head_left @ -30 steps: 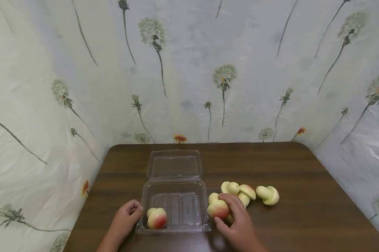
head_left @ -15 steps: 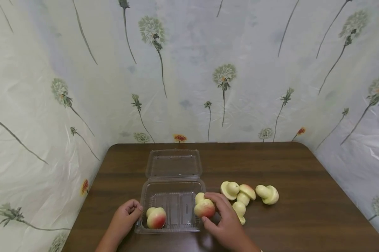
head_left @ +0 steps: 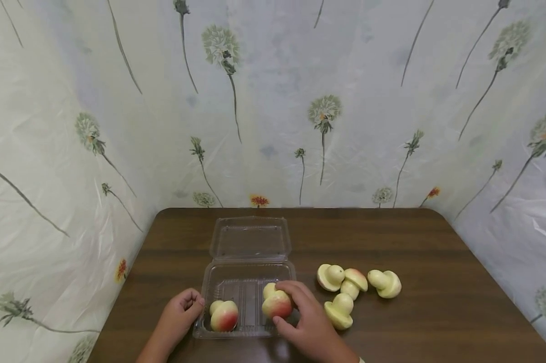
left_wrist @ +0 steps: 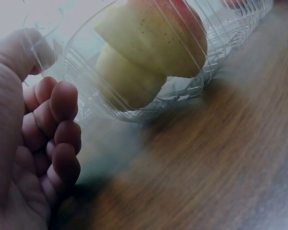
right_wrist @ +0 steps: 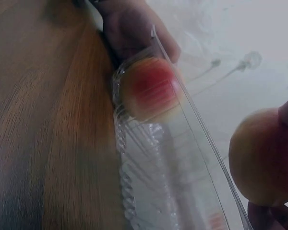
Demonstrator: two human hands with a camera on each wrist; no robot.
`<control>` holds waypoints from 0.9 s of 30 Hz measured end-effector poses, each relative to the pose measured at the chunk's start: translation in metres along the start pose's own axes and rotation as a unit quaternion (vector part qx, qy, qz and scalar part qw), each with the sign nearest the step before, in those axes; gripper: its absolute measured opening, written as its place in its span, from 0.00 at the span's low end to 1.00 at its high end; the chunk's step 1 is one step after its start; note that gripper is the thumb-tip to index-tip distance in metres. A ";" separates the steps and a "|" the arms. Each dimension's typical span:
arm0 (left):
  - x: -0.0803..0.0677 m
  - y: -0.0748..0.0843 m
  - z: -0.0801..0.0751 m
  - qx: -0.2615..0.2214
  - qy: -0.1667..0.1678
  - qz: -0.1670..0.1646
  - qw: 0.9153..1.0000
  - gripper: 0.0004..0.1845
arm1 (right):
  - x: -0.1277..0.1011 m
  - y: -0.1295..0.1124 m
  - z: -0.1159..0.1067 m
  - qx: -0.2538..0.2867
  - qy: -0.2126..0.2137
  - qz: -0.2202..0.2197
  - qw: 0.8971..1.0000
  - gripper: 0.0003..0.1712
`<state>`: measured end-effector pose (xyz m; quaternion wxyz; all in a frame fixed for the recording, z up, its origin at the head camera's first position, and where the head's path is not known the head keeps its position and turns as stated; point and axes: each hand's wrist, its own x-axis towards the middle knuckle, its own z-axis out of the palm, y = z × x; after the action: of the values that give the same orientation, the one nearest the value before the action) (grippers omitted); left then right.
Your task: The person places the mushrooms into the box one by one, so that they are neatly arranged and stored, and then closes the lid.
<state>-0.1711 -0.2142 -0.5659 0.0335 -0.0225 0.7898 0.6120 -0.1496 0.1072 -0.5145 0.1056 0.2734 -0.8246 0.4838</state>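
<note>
A clear plastic clamshell box (head_left: 244, 297) lies open on the table, its lid folded back. My left hand (head_left: 182, 313) pinches its left rim; in the left wrist view the thumb (left_wrist: 37, 50) laps over the rim and the other fingers curl outside the wall. One cream-and-red mushroom (head_left: 224, 316) sits in the box's near left corner. My right hand (head_left: 308, 319) grips a second, similar mushroom (head_left: 276, 301) between thumb and fingers over the box's right half. In the right wrist view this held mushroom (right_wrist: 264, 157) is above rim level.
Several more mushrooms lie in a loose group right of the box, the nearest one (head_left: 339, 311) just beyond my right hand. Another mushroom (head_left: 385, 284) lies farther right. A flower-printed sheet (head_left: 273, 111) hangs behind the brown table (head_left: 418, 247).
My right hand has carried its mushroom leftward from beside the box, across the right rim, to over the box's inside. The left hand stays at the left rim.
</note>
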 end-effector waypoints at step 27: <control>-0.006 0.012 0.000 0.010 -0.003 -0.003 1.000 0.05 | 0.021 -0.011 0.013 -0.090 -0.054 0.002 0.994 0.33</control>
<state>-0.1660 -0.2113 -0.5533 0.0378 -0.0232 0.7955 0.6043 -0.1597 0.0845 -0.5037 0.0841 0.2873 -0.8700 0.3918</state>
